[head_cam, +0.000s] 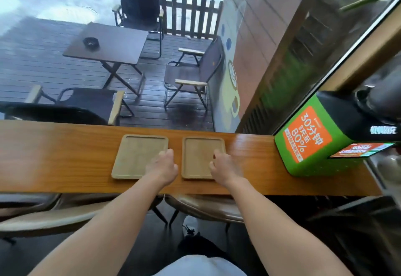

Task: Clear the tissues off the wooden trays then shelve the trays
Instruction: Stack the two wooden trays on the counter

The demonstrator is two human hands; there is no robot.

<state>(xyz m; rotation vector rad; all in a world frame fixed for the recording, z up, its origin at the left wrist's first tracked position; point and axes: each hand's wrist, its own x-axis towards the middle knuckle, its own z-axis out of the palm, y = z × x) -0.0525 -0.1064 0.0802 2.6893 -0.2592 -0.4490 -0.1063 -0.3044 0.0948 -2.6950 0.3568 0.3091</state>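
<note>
Two pale wooden trays lie flat, side by side, on the wooden counter (65, 156). No tissue shows on either tray. My left hand (161, 166) is over the near right corner of the left tray (134, 156), with the thumb at its right rim and the fingers curled down out of sight. My right hand (224, 166) rests on the near right part of the right tray (198, 154), knuckles bent. Whether either hand grips its tray is hidden by the back of the hand.
A green box with an orange label (312, 141) stands on the counter's right end. Stools (206, 207) sit under the counter's near edge. Beyond the window lies a wet deck with a folding table (106, 43) and chairs (191, 76).
</note>
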